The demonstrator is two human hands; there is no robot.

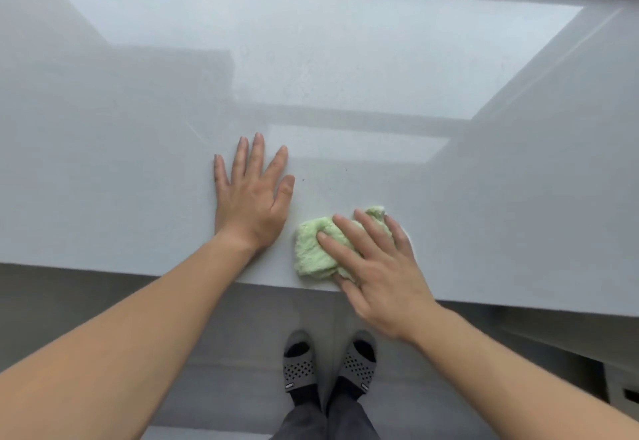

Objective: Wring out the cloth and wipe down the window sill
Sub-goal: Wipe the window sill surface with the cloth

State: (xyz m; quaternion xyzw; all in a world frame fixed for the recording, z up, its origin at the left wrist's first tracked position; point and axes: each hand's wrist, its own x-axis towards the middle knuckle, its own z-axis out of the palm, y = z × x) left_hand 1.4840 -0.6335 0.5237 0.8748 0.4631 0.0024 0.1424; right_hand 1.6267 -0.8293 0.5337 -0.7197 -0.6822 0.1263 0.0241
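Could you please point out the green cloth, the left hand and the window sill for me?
Cloth (313, 249), head view: on its exposed left part.
Left hand (250, 197), head view: back of the hand.
Sill (345, 69), head view: bare surface far from the hands.

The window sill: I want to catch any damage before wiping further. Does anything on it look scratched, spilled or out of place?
Nothing serious. The window sill shows a faint pale streak beyond the left hand and a few dark specks beside it. The right hand presses the bunched green cloth flat near the front edge.
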